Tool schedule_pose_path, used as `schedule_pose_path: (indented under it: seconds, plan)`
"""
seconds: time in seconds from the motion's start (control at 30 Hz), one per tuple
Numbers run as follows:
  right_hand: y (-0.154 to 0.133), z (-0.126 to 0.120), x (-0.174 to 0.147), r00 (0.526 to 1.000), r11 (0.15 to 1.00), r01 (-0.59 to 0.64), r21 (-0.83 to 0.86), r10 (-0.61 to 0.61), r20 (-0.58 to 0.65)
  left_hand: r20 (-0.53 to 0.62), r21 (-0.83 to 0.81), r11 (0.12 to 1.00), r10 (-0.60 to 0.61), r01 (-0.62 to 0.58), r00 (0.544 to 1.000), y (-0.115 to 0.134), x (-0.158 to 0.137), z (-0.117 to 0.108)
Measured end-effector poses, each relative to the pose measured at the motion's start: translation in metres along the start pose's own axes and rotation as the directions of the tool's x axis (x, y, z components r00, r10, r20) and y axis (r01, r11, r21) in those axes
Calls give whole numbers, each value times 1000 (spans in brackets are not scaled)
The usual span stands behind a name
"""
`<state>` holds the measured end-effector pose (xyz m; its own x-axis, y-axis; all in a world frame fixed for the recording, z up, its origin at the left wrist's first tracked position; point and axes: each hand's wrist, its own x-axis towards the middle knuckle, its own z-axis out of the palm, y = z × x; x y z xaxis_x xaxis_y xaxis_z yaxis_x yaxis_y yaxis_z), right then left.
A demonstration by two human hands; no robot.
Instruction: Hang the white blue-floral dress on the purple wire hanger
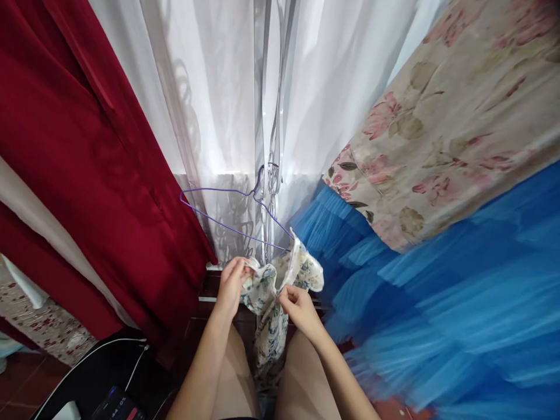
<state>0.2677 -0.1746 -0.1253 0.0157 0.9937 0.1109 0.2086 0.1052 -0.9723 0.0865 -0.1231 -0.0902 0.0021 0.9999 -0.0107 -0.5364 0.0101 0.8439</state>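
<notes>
A white dress-like garment with a blue floral print point(271, 332) hangs down between the person's knees. One shoulder of it is on the right arm of a purple wire hanger point(223, 224); the hanger's left arm is bare. My left hand point(234, 277) pinches the garment's left edge near the neckline. My right hand point(295, 300) is closed on the fabric at the front opening, below the right shoulder. The hanger's hook is up by a bundle of other hangers point(273, 175).
Dark red cloth point(131, 192) hangs at left, white curtains point(210, 87) behind. On the right hang floral fabric point(437, 151) and blue tulle point(437, 303). A phone point(117, 405) and a white cable point(87, 354) lie on a black surface point(109, 361) at lower left.
</notes>
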Motion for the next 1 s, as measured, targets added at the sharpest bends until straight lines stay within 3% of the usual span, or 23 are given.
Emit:
schedule_pose_path:
  seconds: [0.1,0.2,0.33,0.47,0.53,0.67,0.77,0.83,0.9,1.0]
  plan:
    - [-2,-9,-19,992,981,122,-152,-115,53,328,208,973,24,-97,944,3,-36,32]
    - [-15,-10,-34,982,980,171,-100,-161,102,469,349,916,13,-198,883,7,-61,56]
    - [-29,-9,-39,990,989,144,22,-144,1,511,398,881,19,-256,860,7,-73,65]
    - [-35,-12,-44,954,962,271,-44,-274,-119,465,484,797,117,-362,877,8,-70,55]
    - [-38,-17,-49,943,950,303,-73,-310,-122,501,484,783,118,-391,857,5,-68,48]
    - [-42,-39,-56,931,926,361,-113,-365,-18,587,504,832,-131,-234,799,-10,-69,31]
    - [-40,-61,-59,927,918,374,-134,-373,33,539,579,803,-246,-142,805,-19,-71,21]
    - [-35,-74,-61,946,945,303,-125,-314,-77,553,594,797,-303,-112,776,-18,-73,16]
    - [-30,-84,-61,957,976,203,-76,-214,-196,604,580,811,-362,-80,710,-14,-76,15]
    - [-31,-104,-53,953,988,147,-54,-156,-258,655,602,791,-408,-113,636,-6,-80,12]
